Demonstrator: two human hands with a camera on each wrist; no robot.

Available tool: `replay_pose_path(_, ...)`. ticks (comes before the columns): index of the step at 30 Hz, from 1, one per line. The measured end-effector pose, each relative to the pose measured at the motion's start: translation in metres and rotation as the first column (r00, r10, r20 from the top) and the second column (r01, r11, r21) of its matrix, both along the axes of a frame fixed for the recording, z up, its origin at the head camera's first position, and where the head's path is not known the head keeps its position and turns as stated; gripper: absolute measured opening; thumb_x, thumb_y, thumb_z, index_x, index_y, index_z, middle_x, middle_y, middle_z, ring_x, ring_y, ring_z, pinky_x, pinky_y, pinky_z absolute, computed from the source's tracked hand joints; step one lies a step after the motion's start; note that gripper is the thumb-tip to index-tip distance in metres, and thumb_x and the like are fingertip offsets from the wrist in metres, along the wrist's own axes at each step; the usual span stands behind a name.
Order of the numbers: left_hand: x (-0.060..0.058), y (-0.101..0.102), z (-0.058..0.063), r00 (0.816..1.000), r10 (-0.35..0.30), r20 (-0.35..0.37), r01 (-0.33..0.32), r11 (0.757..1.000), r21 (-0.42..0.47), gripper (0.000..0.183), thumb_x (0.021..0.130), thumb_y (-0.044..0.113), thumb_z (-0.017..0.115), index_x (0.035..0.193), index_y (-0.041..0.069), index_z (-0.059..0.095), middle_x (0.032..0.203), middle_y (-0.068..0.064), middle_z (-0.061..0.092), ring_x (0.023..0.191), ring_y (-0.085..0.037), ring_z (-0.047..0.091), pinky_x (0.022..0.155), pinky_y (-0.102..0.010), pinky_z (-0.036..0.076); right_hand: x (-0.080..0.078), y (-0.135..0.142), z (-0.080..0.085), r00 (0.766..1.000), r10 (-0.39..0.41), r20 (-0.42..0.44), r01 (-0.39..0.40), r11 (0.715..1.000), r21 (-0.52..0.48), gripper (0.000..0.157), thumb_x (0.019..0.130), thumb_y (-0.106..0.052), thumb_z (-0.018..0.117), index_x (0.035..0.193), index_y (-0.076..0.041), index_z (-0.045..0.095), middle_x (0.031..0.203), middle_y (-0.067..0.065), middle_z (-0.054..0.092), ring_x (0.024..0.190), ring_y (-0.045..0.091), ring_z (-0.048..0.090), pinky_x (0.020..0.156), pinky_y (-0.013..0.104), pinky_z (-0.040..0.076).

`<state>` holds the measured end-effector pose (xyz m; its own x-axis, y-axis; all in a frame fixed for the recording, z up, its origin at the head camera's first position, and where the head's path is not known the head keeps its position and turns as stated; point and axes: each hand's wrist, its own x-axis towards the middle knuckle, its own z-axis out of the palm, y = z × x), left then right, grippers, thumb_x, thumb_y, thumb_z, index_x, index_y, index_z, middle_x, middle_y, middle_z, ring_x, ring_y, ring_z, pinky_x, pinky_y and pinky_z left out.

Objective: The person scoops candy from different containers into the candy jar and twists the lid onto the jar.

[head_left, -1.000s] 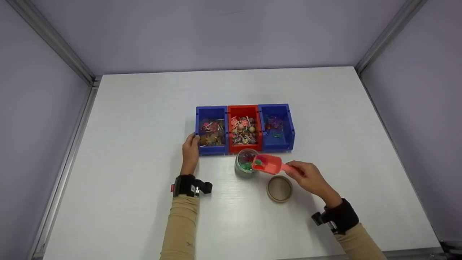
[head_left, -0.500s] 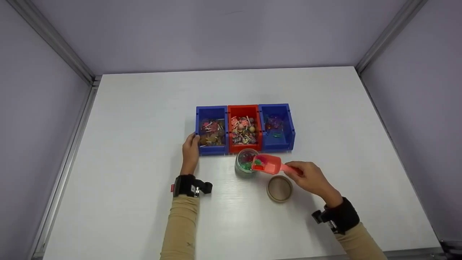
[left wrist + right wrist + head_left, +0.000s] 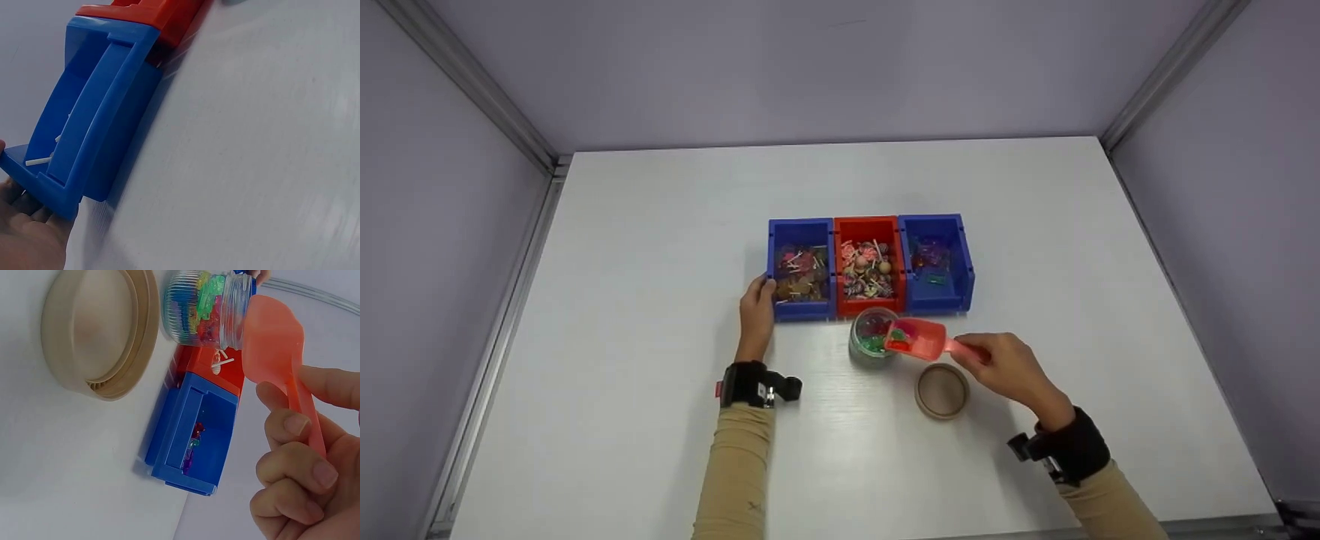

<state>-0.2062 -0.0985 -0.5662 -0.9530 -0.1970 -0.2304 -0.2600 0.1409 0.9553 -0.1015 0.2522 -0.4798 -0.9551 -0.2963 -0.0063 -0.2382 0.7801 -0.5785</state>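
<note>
My right hand [image 3: 1006, 366] grips the handle of a pink scoop [image 3: 273, 340], thumb on one side and fingers curled on the other. A few coloured pieces lie in the scoop [image 3: 916, 340], whose front edge is over the mouth of a glass jar [image 3: 871, 352]. Red and green pieces show inside the jar, and yellow and blue ones too in the right wrist view. At the left, my left hand [image 3: 756, 319] holds the near left corner of a blue bin [image 3: 802, 311]; in the left wrist view its fingers [image 3: 34, 216] are partly hidden by the bin.
Joined to that bin are a red bin [image 3: 870, 306] of lollipops and a second blue bin [image 3: 937, 300] with some colourful pieces. The left blue bin also contains lollipops. A round tan lid [image 3: 942, 391] lies on the white table [image 3: 660, 262], right of the jar.
</note>
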Motion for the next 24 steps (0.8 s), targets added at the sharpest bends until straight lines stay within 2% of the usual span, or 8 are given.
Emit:
replay_pose_path(4,0.000,0.000,0.000,1.000,-0.006,0.017,0.006,1.000,0.006,0.048,0.103,0.025,0.040,0.142,-0.003,0.043,0.147,-0.022,0.046,0.141,-0.034,0.039,0.119,-0.046,0.032,-0.001,-0.001,0.006,1.000,-0.003,0.001,0.003,1.000,0.025,0.024,0.088,-0.019,0.068,0.102,-0.001,0.074,0.074,0.008,0.071,0.059,0.004,0.042,0.055,0.018,0.038)
replay_pose_path(8,-0.001,-0.001,0.000,0.999,-0.007,0.033,0.006,1.000,0.010,0.049,0.103,0.027,0.040,0.143,-0.002,0.042,0.148,-0.021,0.044,0.142,-0.033,0.038,0.120,-0.045,0.031,-0.002,-0.003,0.013,1.000,-0.014,0.017,0.012,0.998,0.059,0.024,0.087,-0.018,0.069,0.102,0.000,0.074,0.080,0.011,0.073,0.060,0.007,0.044,0.054,0.019,0.037)
replay_pose_path(15,0.000,-0.002,-0.001,1.000,-0.011,0.020,0.011,1.000,0.002,0.049,0.103,0.027,0.040,0.143,-0.002,0.042,0.149,-0.022,0.044,0.142,-0.034,0.038,0.120,-0.045,0.032,-0.005,-0.010,0.027,1.000,-0.006,0.022,0.004,0.995,0.099,0.021,0.086,-0.017,0.070,0.099,-0.001,0.075,0.064,0.005,0.062,0.056,0.008,0.039,0.051,0.020,0.030)
replay_pose_path(20,0.000,-0.002,-0.001,1.000,-0.018,0.008,0.018,1.000,-0.001,0.050,0.103,0.028,0.040,0.143,-0.002,0.042,0.149,-0.021,0.044,0.142,-0.033,0.038,0.120,-0.045,0.032,-0.009,-0.018,0.038,1.000,0.004,0.027,-0.007,0.992,0.126,0.018,0.085,-0.015,0.069,0.095,-0.002,0.076,0.061,0.005,0.062,0.055,0.009,0.040,0.051,0.021,0.032)
replay_pose_path(24,-0.001,-0.002,0.000,1.000,-0.010,0.011,0.010,1.000,0.005,0.049,0.103,0.027,0.040,0.142,-0.002,0.043,0.149,-0.021,0.044,0.143,-0.033,0.038,0.121,-0.045,0.031,-0.012,-0.024,0.046,0.999,0.016,0.030,-0.020,0.990,0.142,0.017,0.085,-0.015,0.069,0.092,-0.001,0.076,0.057,0.004,0.059,0.053,0.009,0.038,0.049,0.021,0.029)
